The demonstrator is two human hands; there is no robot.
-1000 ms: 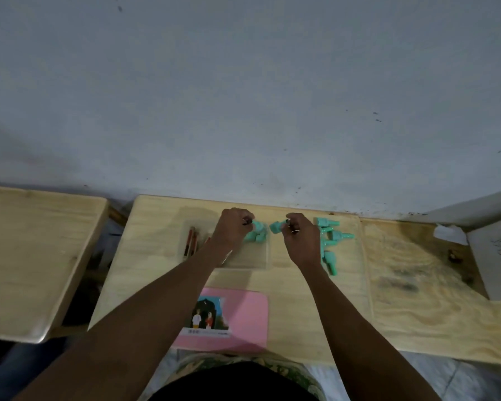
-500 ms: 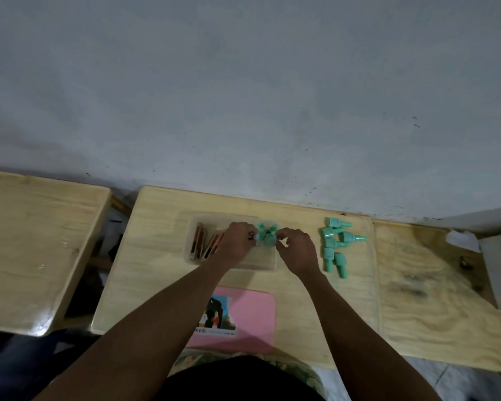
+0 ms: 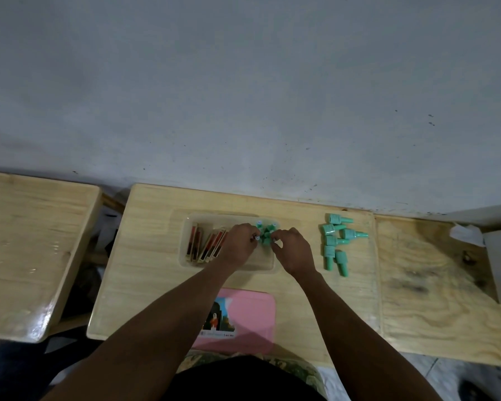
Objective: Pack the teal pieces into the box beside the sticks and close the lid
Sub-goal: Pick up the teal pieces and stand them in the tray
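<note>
A person leans over a wooden desk (image 3: 156,273). Both hands meet inside a clear plastic box (image 3: 185,256), the left hand (image 3: 239,246) and right hand (image 3: 294,250) pinching a small cluster of teal pieces (image 3: 266,234) at the box's right half, just beside the red and black sticks (image 3: 206,246). Six loose teal pieces (image 3: 337,241) lie on the desk to the right. The pink lid (image 3: 249,319) waits nearer the body. Setting the cluster low and snug would probably leave room for the rest.

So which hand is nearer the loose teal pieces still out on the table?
Right. The right hand is over the box, just left of the loose teal pieces; the left hand is farther left, by the sticks.
</note>
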